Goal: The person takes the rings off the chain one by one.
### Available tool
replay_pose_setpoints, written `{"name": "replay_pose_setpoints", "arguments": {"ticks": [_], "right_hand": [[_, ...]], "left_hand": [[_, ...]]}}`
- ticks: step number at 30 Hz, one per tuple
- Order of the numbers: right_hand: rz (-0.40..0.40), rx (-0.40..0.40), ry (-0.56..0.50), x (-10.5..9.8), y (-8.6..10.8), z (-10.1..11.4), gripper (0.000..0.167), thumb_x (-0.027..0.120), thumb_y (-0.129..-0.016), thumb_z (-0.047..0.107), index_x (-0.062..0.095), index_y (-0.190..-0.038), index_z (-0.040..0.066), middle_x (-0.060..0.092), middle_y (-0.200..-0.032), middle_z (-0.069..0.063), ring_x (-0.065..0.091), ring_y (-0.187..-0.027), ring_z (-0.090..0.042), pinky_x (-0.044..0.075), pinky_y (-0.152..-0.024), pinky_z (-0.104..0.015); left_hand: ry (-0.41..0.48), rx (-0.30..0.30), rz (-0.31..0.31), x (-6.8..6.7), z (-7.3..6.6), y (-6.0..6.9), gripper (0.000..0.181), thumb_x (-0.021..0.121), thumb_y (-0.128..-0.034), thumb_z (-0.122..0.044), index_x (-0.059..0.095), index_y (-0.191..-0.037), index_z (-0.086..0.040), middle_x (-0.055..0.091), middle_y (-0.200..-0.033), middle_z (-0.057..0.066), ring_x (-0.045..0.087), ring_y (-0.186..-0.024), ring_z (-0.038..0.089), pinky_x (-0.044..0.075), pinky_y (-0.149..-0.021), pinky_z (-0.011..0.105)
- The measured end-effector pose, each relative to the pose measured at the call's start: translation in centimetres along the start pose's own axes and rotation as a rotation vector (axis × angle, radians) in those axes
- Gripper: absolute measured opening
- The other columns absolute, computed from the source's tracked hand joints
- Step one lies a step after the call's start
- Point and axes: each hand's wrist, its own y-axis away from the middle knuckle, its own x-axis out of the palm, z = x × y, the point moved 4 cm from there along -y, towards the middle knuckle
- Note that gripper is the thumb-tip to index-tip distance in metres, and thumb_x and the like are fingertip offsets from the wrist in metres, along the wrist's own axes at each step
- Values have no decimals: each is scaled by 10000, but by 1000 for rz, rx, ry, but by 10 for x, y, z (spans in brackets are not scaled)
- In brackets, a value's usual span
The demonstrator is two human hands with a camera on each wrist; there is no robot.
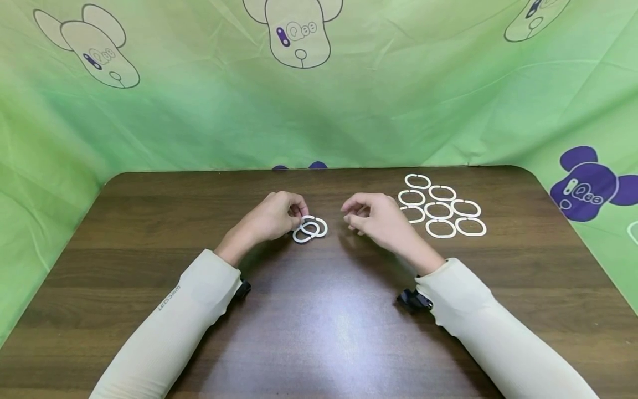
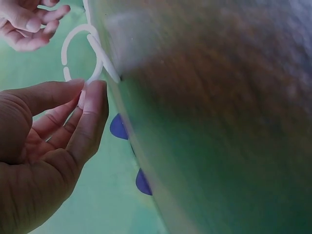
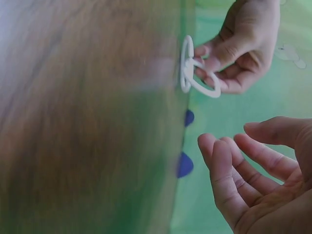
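Observation:
A small group of white oval rings (image 1: 325,226), overlapping and seemingly linked, is at the fingertips of my left hand (image 1: 274,216) near the middle of the table. Thumb and index finger pinch one split ring (image 2: 64,52) by its edge, and the left wrist view shows a gap in its side. Another ring (image 2: 108,63) hangs against it, seen nearly edge-on. To the right, my right hand (image 1: 376,219) hovers with fingers loosely bent and nothing between thumb and fingertips (image 3: 222,151). Exactly how the rings join is hard to make out.
Several more white split rings (image 1: 441,237) lie flat on the brown wooden table (image 1: 149,221) beyond and right of my right hand, one partly hidden by it. A green printed cloth (image 1: 249,122) rises behind the table and along both sides.

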Motion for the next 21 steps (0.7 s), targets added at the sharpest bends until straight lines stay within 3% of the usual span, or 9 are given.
{"name": "replay_pose_setpoints", "arguments": {"ticks": [11, 21], "right_hand": [[70, 12, -135, 27, -12, 0, 202, 620, -898, -73, 711, -1078, -69, 726, -910, -217, 717, -693, -212, 624, -628, -323], [85, 24, -160, 36, -14, 5, 180, 620, -907, -78, 708, -1065, -82, 713, -892, -203, 691, -663, -188, 627, -621, -331]], "left_hand": [[68, -10, 22, 1, 2, 0, 127, 632, -947, 32, 711, -1029, -25, 702, -911, 88, 598, -655, 149, 529, -576, 250], [90, -17, 32, 1, -1, 1, 124, 632, -947, 22, 707, -1029, -34, 716, -930, 88, 612, -726, 158, 530, -609, 250]]}}
